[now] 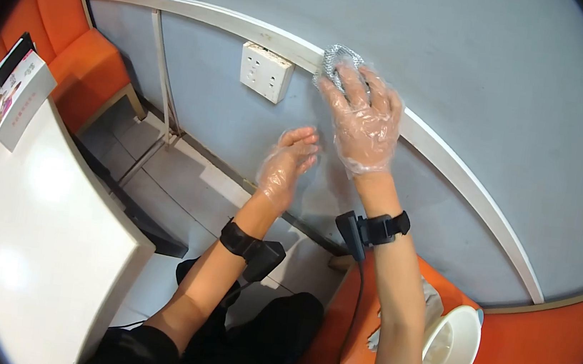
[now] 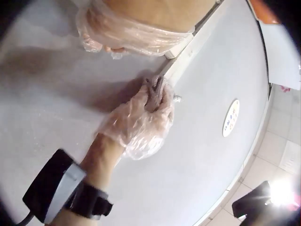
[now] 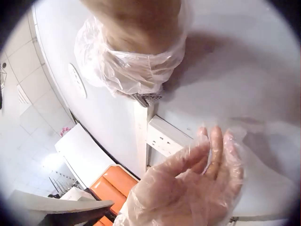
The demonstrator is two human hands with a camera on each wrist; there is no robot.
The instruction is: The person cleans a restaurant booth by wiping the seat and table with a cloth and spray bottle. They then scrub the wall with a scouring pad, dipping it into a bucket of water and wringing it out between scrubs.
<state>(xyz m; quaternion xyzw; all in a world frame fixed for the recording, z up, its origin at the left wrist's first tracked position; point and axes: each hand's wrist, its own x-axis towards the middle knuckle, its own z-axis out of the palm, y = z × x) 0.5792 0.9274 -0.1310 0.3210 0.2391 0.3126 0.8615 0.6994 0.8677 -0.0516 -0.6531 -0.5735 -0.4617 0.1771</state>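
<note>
Silvery mesh pad [image 1: 340,57], one: against the white trim strip [image 1: 468,177] on the grey wall [image 1: 430,39]. It lies beneath and just beyond the fingertips of the right hand [image 1: 367,126], at the finger end rather than under the palm. Partly covered; its long axis cannot be told.

Right hand, in a clear plastic glove: fingers bent over the pad, gripping it against the strip; nearer hand of the two, being in contact.

Left hand [image 1: 287,171], gloved likewise: fingers loosely extended and parted, holding nothing; placed lower, apart from the pad.

White socket panel [image 1: 266,73]: just below the strip, on the left-hand side of the pad.

Outward: white table [image 1: 49,226] bearing a box [image 1: 25,105]; orange seat [image 1: 539,347]; white basin [image 1: 472,346], tilted, beside the right forearm.
</note>
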